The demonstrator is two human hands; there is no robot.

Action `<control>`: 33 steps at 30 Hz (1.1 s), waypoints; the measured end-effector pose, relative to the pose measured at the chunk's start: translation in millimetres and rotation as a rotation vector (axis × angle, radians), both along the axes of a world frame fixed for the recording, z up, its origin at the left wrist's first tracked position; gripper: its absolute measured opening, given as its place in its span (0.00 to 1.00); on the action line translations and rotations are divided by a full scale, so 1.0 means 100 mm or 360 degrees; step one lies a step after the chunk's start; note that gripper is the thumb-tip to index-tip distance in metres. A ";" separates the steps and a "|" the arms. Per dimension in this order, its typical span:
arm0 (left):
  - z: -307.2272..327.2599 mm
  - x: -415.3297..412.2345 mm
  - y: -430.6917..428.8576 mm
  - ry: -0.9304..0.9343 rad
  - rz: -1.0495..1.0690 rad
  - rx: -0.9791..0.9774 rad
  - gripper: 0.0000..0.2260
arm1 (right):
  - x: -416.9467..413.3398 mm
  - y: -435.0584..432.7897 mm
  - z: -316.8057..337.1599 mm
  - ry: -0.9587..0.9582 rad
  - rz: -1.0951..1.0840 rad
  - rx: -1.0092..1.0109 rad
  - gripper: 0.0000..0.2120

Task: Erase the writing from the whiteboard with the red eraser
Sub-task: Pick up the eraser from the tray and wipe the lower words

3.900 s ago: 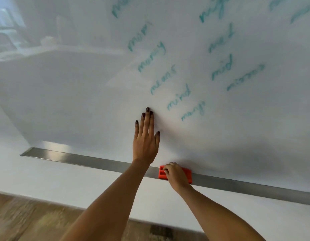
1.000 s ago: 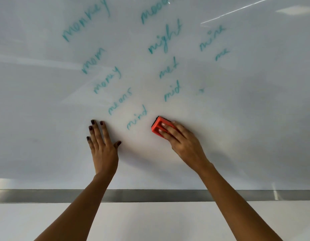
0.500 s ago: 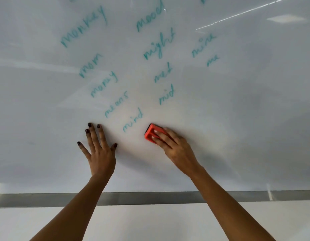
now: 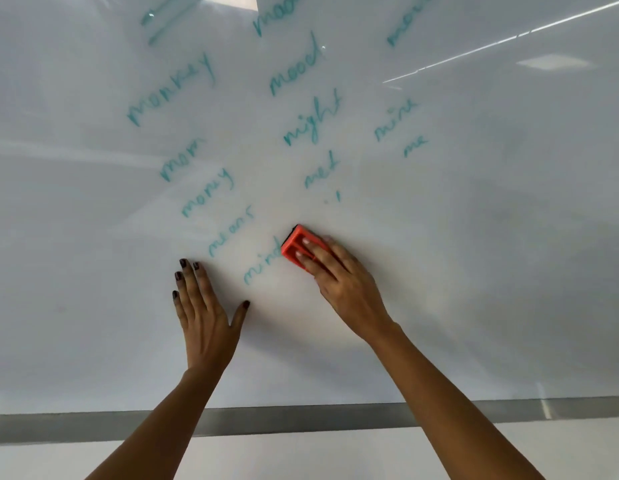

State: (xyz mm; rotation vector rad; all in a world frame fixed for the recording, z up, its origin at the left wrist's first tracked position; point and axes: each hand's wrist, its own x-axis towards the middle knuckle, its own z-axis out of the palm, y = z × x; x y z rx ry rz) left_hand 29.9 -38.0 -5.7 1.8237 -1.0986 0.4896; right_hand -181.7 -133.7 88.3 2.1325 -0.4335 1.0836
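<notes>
A large whiteboard (image 4: 474, 237) fills the view, with several teal handwritten words (image 4: 311, 123) in slanted columns across its upper middle. My right hand (image 4: 339, 282) presses the red eraser (image 4: 294, 249) flat against the board, its left end touching the last letter of the word "mind" (image 4: 261, 263). Fingers cover the eraser's right half. Only two faint specks (image 4: 334, 198) show below "met", where "mid" stood. My left hand (image 4: 206, 313) lies flat on the board, fingers spread, left of and below the eraser, holding nothing.
A grey metal tray rail (image 4: 301, 419) runs along the board's bottom edge, with white wall (image 4: 301, 459) beneath it. Ceiling light reflections (image 4: 509, 43) streak the upper right of the board.
The word "mid" has been wiped off, leaving specks. Before that, my right hand lifted the eraser from the tray rail and cleared the words at the lower right. The left hand stayed flat on the board.
</notes>
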 end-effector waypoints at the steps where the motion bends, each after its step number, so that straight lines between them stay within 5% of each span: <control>1: 0.01 0.01 -0.01 -0.0010 -0.0013 -0.0021 0.45 | -0.03 -0.03 0.03 0.0030 0.0003 -0.0013 0.25; 7: -0.01 0.04 -0.05 -0.0045 -0.0038 -0.0073 0.48 | -0.05 -0.10 0.39 -0.1210 0.0052 0.0598 0.24; 13: 0.03 0.04 -0.10 -0.0026 -0.0021 -0.0013 0.51 | 0.00 -0.07 0.11 -0.0111 -0.0103 0.0004 0.25; 19: -0.02 0.07 -0.14 -0.0053 0.0057 0.0011 0.51 | 0.12 -0.08 0.09 -0.1279 -0.0006 0.0569 0.23; 24: -0.03 0.08 -0.16 -0.0041 0.0069 0.0001 0.51 | 0.29 0.02 -0.14 -0.0031 0.0031 -0.0032 0.25; 25: -0.03 0.09 -0.16 -0.0042 0.0069 0.0002 0.51 | 0.29 0.02 -0.17 0.0031 0.0027 -0.0087 0.26; 30: -0.07 0.14 -0.20 -0.0068 0.0095 0.0024 0.51 | 0.40 0.06 -0.15 -0.0986 0.0076 0.0523 0.24; 31: -0.07 0.14 -0.21 -0.0071 0.0102 0.0020 0.52 | 0.45 0.09 -0.17 -0.0971 0.0060 0.0530 0.24; 33: -0.08 0.15 -0.22 -0.0078 0.0111 -0.0002 0.51 | 0.55 0.14 -0.29 -0.0480 0.0055 0.0285 0.23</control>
